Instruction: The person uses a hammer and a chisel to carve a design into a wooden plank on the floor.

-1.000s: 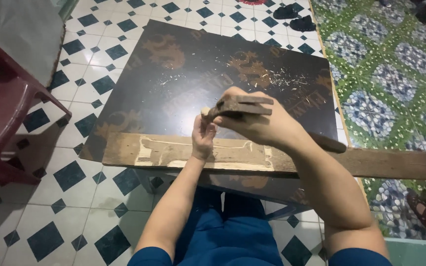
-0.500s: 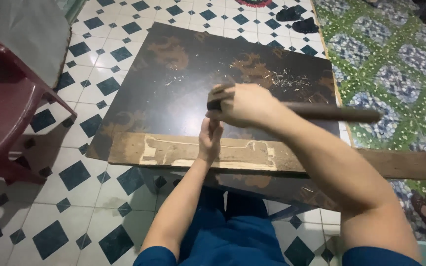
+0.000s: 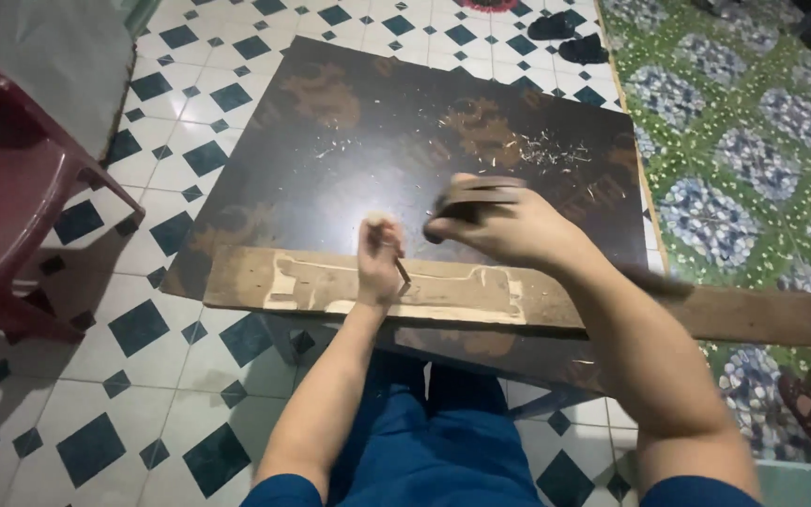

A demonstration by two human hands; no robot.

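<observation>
The left hand (image 3: 379, 258) pinches a chisel (image 3: 402, 270) upright on the long wooden plank (image 3: 330, 282), while the right hand (image 3: 509, 225), just right and above, clasps a blurred mallet (image 3: 481, 192).

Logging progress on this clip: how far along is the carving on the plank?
Done: a long recessed outline is already cut pale into the wooden plank, and chips litter the dark board. In hand: left hand holds a chisel upright on the recess; right hand grips a blurred wooden mallet beside it. Left: the recess looks rough and uneven; the plank's right stretch is uncut.
</observation>
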